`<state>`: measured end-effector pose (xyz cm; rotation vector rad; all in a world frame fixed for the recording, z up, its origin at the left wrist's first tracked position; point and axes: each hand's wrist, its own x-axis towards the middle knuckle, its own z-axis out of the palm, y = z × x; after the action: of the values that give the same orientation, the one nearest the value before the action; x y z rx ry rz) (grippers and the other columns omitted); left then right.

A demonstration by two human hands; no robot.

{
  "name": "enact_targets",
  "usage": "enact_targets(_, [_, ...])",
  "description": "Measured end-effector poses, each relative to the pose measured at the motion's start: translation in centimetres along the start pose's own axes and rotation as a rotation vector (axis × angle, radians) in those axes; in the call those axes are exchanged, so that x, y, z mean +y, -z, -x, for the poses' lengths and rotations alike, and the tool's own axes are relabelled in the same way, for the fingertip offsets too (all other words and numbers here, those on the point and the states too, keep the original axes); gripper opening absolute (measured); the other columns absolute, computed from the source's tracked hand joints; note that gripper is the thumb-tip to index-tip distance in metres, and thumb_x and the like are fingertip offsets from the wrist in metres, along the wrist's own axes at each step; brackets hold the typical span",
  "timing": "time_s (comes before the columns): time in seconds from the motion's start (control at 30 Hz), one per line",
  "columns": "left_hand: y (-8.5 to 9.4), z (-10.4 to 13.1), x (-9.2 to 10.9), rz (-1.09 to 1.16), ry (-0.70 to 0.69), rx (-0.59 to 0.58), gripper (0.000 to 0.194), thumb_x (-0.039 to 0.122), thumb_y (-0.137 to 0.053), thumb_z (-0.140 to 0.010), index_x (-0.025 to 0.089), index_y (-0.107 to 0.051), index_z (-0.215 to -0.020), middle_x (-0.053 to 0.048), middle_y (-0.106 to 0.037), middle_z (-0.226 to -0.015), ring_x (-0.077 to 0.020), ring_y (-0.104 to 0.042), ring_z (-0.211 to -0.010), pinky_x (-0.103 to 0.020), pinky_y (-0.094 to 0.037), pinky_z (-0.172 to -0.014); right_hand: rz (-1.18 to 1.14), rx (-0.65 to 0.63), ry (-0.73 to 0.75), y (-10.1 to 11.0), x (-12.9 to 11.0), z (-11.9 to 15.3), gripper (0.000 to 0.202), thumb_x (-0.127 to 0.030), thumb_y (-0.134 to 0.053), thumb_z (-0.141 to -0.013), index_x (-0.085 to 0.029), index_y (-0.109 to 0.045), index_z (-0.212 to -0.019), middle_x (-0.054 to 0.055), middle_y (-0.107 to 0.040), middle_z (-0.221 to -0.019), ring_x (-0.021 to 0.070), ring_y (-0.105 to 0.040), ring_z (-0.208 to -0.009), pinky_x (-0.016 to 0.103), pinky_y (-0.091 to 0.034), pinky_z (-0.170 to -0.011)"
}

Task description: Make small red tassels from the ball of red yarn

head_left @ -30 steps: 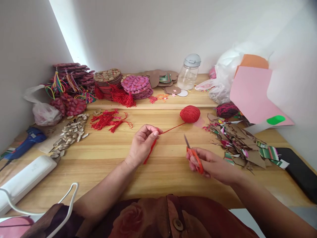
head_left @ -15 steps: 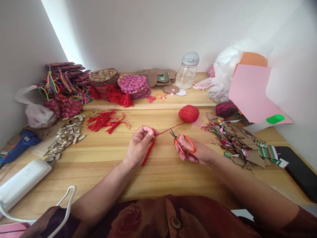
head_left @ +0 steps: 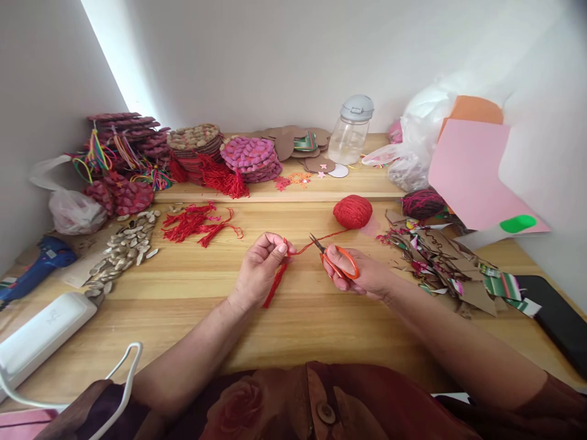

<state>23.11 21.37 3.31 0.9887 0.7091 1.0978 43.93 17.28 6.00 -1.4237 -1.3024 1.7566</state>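
Closed tighter since the earlier frame, above the wooden surface (head_left: 284,336): right hand (head_left: 360,270), fingers curled. Left hand (head_left: 260,269): fingers pinched together. Beyond both on the surface, red yarn ball (head_left: 353,212); in right hand, orange scissors (head_left: 342,263), blades slightly parted; in left, red yarn bundle (head_left: 275,286), hanging down; between hands, slackened strand (head_left: 332,235) at the blades.

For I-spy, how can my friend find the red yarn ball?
On the raised wooden shelf stands a clear bottle with a grey lid. In front, on the wooden desktop, sits the round red yarn ball: all red, unlike the dark, pink-streaked yarn ball further right.
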Motion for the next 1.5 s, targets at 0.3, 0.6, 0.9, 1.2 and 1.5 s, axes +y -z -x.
enact_targets(0.3, [0.2,-0.3,0.4,0.052,-0.028,0.047,0.018,0.027,-0.069,-0.082,0.018,-0.053,-0.084,0.001,-0.061,-0.076,-0.0101,-0.06,-0.074,-0.019,-0.047,-0.063,-0.021,0.066,-0.048,-0.5,-0.1,0.4,0.054,-0.072,-0.044,-0.083,-0.021,-0.043,-0.067,-0.007,-0.039,-0.039,0.0059,-0.023,-0.034,0.018,-0.017,-0.034])
enact_targets(0.6, [0.2,-0.6,1.7,0.043,0.251,0.158,0.033,0.035,-0.077,-0.072,0.019,-0.051,-0.084,-0.001,-0.065,-0.081,-0.0166,-0.071,-0.07,-0.016,-0.043,-0.045,0.055,-0.221,0.043,0.7,1.3,4.7,0.049,-0.065,-0.051,-0.085,-0.016,-0.052,-0.076,-0.002,-0.053,-0.053,0.0077,-0.044,-0.047,0.021,-0.036,-0.051])
enact_targets(0.9, [-0.5,-5.5,3.5,-0.403,0.073,0.112,0.032,0.042,-0.073,-0.071,0.016,-0.057,-0.079,-0.002,-0.064,-0.073,-0.012,-0.065,-0.061,-0.016,-0.037,-0.042,-0.001,-0.133,0.05,1.8,4.0,4.6,0.045,-0.06,-0.054,-0.086,-0.016,-0.051,-0.077,-0.004,-0.052,-0.053,0.0069,-0.041,-0.047,0.021,-0.029,-0.049])
enact_targets(1.2, [0.0,-10.8,1.7,-1.083,-0.285,-0.041,0.018,0.025,-0.057,-0.084,0.02,-0.072,-0.093,-0.007,-0.072,-0.099,-0.0206,-0.064,-0.096,-0.034,-0.046,-0.09,-0.032,-0.128,0.028,1.8,3.8,4.5,0.044,-0.059,-0.057,-0.085,-0.017,-0.051,-0.077,-0.004,-0.052,-0.051,0.007,-0.039,-0.045,0.021,-0.027,-0.048])
enact_targets(1.5, [-0.6,-8.5,0.3,-1.163,-0.4,-0.267,0.002,0.024,-0.072,-0.074,0.023,-0.071,-0.075,-0.004,-0.068,-0.078,-0.0222,-0.057,-0.083,-0.037,-0.041,-0.086,-0.075,-0.128,0.046,2.2,4.3,4.3,0.044,-0.06,-0.056,-0.085,-0.017,-0.052,-0.078,-0.004,-0.052,-0.052,0.0076,-0.037,-0.045,0.022,-0.025,-0.047])
